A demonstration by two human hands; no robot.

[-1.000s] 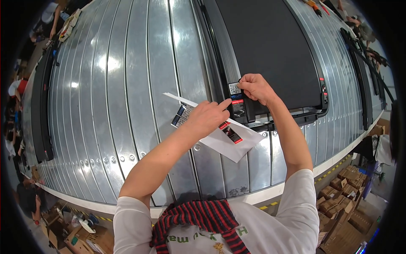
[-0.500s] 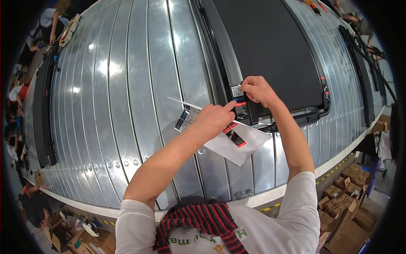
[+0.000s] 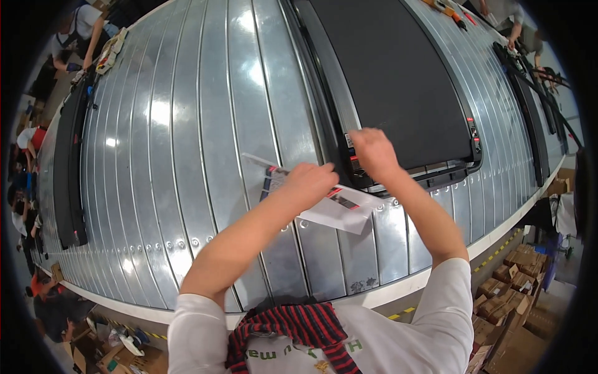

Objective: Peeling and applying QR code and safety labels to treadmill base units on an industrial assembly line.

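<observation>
My left hand (image 3: 314, 185) is closed on white sheets of stickers (image 3: 339, 218). They hang bent above the metal tabletop, with dark and red labels showing. My right hand (image 3: 375, 154), fingers curled together and slightly blurred, is at the near left corner of a treadmill with a black belt (image 3: 398, 81). Beside its fingertips, a small black-and-white label (image 3: 349, 140) shows on the side rail. Below that label is a red-and-black warning label (image 3: 356, 165). Whatever may be between the right fingers is hidden. A similar warning label (image 3: 473, 132) is on the right rail.
The treadmill lies on a table of ribbed metal slats (image 3: 187, 124). Long black frames stand at the left (image 3: 70, 168) and right (image 3: 529, 118). An orange power tool (image 3: 450, 14) lies at the far edge. Cardboard boxes (image 3: 511, 280) are stacked below right. Other people work around the table.
My right hand has moved slightly down and turned knuckles-up from its pinch at the small label. My left hand has drawn slightly down and left, and the sticker sheets have tilted.
</observation>
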